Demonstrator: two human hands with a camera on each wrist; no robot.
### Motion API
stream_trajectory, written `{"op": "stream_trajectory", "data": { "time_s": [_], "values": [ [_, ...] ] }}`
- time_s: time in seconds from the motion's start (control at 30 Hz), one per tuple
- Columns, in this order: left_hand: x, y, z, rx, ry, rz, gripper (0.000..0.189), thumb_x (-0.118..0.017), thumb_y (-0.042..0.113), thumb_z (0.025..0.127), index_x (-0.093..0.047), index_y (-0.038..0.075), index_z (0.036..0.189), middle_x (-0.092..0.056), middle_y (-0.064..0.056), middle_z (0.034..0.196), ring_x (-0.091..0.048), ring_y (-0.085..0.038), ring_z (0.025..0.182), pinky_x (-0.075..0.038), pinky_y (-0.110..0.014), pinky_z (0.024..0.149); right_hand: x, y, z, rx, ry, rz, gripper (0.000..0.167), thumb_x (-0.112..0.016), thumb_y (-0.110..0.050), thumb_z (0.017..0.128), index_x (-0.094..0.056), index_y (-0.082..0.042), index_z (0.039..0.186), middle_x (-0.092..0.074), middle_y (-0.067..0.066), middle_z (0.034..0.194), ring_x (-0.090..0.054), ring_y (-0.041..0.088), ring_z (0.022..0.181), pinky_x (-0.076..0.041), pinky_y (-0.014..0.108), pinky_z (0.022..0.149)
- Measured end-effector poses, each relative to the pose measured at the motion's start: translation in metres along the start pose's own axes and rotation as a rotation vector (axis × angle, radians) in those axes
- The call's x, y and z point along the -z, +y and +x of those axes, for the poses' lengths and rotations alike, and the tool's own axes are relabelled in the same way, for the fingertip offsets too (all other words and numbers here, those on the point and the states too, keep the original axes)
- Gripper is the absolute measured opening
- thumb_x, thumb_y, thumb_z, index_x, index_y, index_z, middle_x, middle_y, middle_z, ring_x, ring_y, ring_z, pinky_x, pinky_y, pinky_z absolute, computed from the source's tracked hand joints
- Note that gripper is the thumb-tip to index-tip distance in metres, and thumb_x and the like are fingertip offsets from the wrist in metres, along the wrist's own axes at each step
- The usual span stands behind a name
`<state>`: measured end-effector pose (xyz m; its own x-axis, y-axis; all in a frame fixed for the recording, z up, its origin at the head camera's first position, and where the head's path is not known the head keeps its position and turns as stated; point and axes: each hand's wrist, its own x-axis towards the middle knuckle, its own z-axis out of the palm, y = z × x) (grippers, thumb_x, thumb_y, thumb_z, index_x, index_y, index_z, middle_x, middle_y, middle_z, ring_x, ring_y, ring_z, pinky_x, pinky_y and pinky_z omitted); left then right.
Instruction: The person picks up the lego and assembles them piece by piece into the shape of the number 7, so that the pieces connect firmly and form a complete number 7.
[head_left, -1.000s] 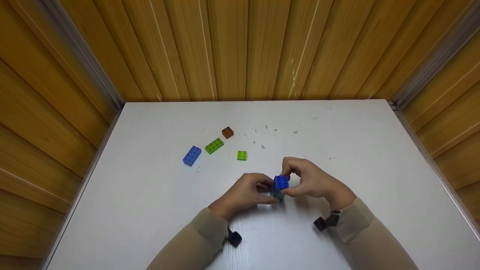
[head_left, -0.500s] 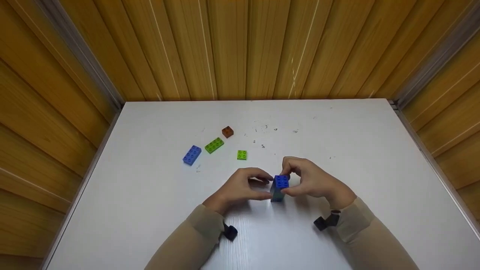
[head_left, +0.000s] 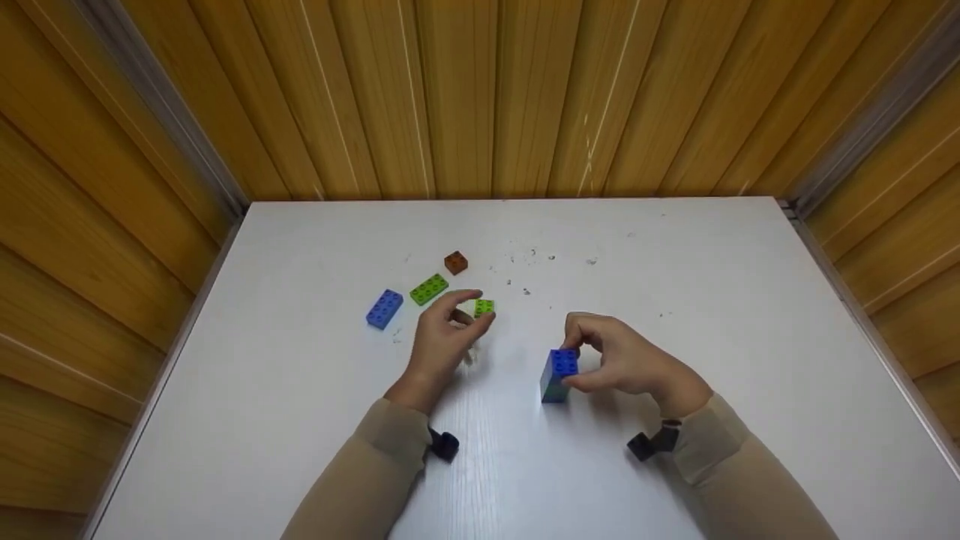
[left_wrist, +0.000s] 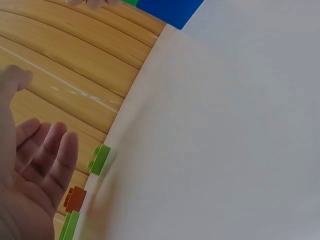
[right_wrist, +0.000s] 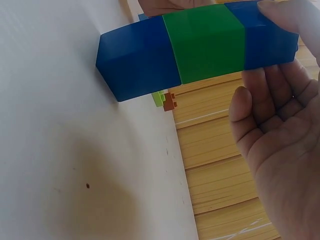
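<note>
A stack of toy building bricks [right_wrist: 205,45] stands upright on the table, blue at the bottom, green in the middle and blue on top. My right hand [head_left: 630,360] pinches the top blue brick [head_left: 563,362] between thumb and fingers. To the left, my left hand [head_left: 442,341] hovers by a small lime green brick [head_left: 484,307], thumb and forefinger spread on either side of it. In the left wrist view the fingers [left_wrist: 62,162] are parted and hold nothing; the small lime brick [left_wrist: 100,159] lies apart from them.
Beyond the left hand lie a longer lime green brick [head_left: 429,289], a small brown brick [head_left: 456,262] and a long blue brick [head_left: 385,309]. Wood-patterned panels [head_left: 495,97] wall in the white table [head_left: 675,262] at the back and sides.
My left hand has let go of the brick stack and moved away, left and forward, to the small lime green brick. My right hand has stayed on the stack.
</note>
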<state>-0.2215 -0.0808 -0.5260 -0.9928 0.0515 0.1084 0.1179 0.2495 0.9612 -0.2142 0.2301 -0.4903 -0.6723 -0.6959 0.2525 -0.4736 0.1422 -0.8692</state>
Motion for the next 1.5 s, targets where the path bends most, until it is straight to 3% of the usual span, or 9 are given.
{"op": "stream_trajectory", "data": {
  "time_s": [0.13, 0.33, 0.43, 0.53, 0.6, 0.83, 1.03, 1.23, 1.5],
  "values": [
    [0.011, -0.005, 0.007, 0.050, 0.144, 0.057, 0.058, -0.087, 0.029, 0.102, -0.067, 0.011, 0.154, -0.072, -0.015, 0.138, -0.065, -0.015, 0.085, -0.053, -0.021, 0.058, 0.000, 0.002, 0.000, 0.023, -0.003, 0.006, 0.031, -0.091, 0.003, 0.083, -0.069, -0.005, 0.102, -0.057, 0.013, 0.089, -0.060, 0.015, 0.093, -0.055, 0.025, 0.092],
    [0.023, -0.013, 0.015, 0.109, 0.248, 0.139, 0.070, -0.087, 0.027, 0.102, -0.057, 0.008, 0.162, -0.059, -0.013, 0.166, -0.065, -0.017, 0.088, -0.058, -0.026, 0.073, 0.000, -0.001, 0.000, 0.002, -0.002, -0.009, 0.032, -0.092, 0.003, 0.083, -0.069, -0.005, 0.102, -0.058, 0.013, 0.091, -0.060, 0.013, 0.096, -0.054, 0.025, 0.094],
    [0.025, -0.013, 0.017, 0.158, 0.253, 0.173, 0.075, -0.086, 0.025, 0.103, -0.051, 0.006, 0.167, -0.054, -0.015, 0.171, -0.071, -0.026, 0.117, -0.062, -0.038, 0.102, 0.000, -0.002, -0.001, -0.005, -0.002, -0.013, 0.032, -0.092, 0.003, 0.083, -0.068, -0.006, 0.102, -0.058, 0.014, 0.092, -0.060, 0.013, 0.097, -0.054, 0.025, 0.095],
    [0.025, -0.010, 0.021, 0.193, 0.261, 0.211, 0.077, -0.084, 0.023, 0.104, -0.048, 0.003, 0.168, -0.052, -0.018, 0.171, -0.059, -0.035, 0.151, -0.050, -0.049, 0.129, 0.001, -0.003, -0.002, -0.011, -0.002, -0.014, 0.032, -0.093, 0.003, 0.083, -0.068, -0.006, 0.102, -0.058, 0.012, 0.092, -0.060, 0.014, 0.097, -0.055, 0.025, 0.095],
    [0.024, -0.008, 0.024, 0.208, 0.270, 0.231, 0.076, -0.083, 0.021, 0.105, -0.047, 0.002, 0.168, -0.052, -0.019, 0.171, -0.049, -0.037, 0.163, -0.042, -0.052, 0.137, 0.002, -0.003, -0.001, -0.018, 0.000, -0.010, 0.032, -0.093, 0.003, 0.083, -0.068, -0.006, 0.102, -0.058, 0.011, 0.092, -0.061, 0.015, 0.097, -0.055, 0.025, 0.096],
    [0.023, -0.007, 0.034, 0.229, 0.234, 0.297, 0.072, -0.077, 0.018, 0.109, -0.045, -0.003, 0.169, -0.049, -0.024, 0.174, -0.046, -0.041, 0.166, -0.042, -0.052, 0.136, 0.000, -0.003, -0.004, -0.052, 0.012, -0.014, 0.032, -0.093, 0.002, 0.083, -0.068, -0.007, 0.101, -0.057, 0.018, 0.092, -0.061, 0.012, 0.098, -0.054, 0.027, 0.101],
    [0.025, -0.011, 0.036, 0.222, 0.206, 0.357, 0.067, -0.075, 0.012, 0.108, -0.047, -0.007, 0.166, -0.054, -0.027, 0.169, -0.053, -0.043, 0.159, -0.047, -0.054, 0.132, -0.002, -0.001, -0.003, -0.028, 0.013, -0.004, 0.032, -0.093, 0.003, 0.083, -0.069, -0.006, 0.101, -0.056, 0.013, 0.091, -0.060, 0.011, 0.097, -0.054, 0.025, 0.101],
    [0.026, -0.011, 0.036, 0.222, 0.174, 0.395, 0.060, -0.073, 0.006, 0.108, -0.053, -0.005, 0.163, -0.061, -0.025, 0.161, -0.060, -0.040, 0.152, -0.053, -0.053, 0.127, -0.002, -0.001, -0.003, -0.010, 0.015, 0.012, 0.031, -0.092, 0.005, 0.082, -0.069, -0.005, 0.100, -0.054, 0.027, 0.091, -0.060, 0.010, 0.098, -0.054, 0.025, 0.100],
    [0.024, -0.012, 0.035, 0.228, 0.181, 0.392, 0.048, -0.073, 0.006, 0.107, -0.065, -0.005, 0.153, -0.069, -0.024, 0.150, -0.068, -0.037, 0.143, -0.059, -0.051, 0.120, -0.001, 0.000, -0.005, -0.007, 0.019, 0.005, 0.031, -0.092, 0.005, 0.082, -0.070, -0.006, 0.100, -0.056, 0.004, 0.090, -0.060, 0.010, 0.096, -0.055, 0.026, 0.099]
  ]
}}
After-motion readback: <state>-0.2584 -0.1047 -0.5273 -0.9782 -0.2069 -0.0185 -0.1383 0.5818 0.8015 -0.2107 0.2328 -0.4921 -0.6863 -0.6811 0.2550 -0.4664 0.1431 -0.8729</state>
